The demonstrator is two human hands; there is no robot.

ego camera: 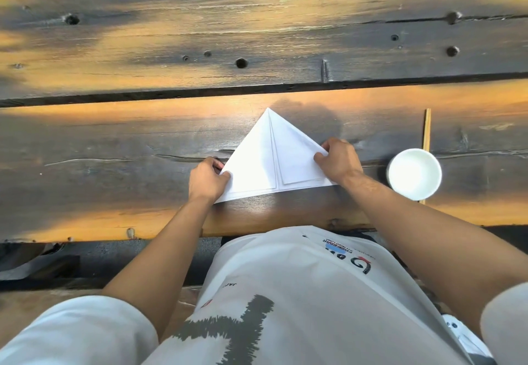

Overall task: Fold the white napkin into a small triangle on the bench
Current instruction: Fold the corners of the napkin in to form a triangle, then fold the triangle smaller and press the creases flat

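The white napkin [271, 161] lies on the dark wooden bench [114, 164] as a triangle, its tip pointing away from me. A crease runs from the tip down the middle, and a smaller folded flap covers the right half. My left hand [207, 179] pinches the napkin's lower left corner between thumb and fingers. My right hand [338, 161] pinches the right corner in the same way.
A white paper cup [414, 174] stands on the bench just right of my right hand. A thin wooden stick [427, 133] lies behind the cup. A wide dark gap [171, 94] separates the near plank from the far planks. The bench's near edge [257, 230] is close to my body.
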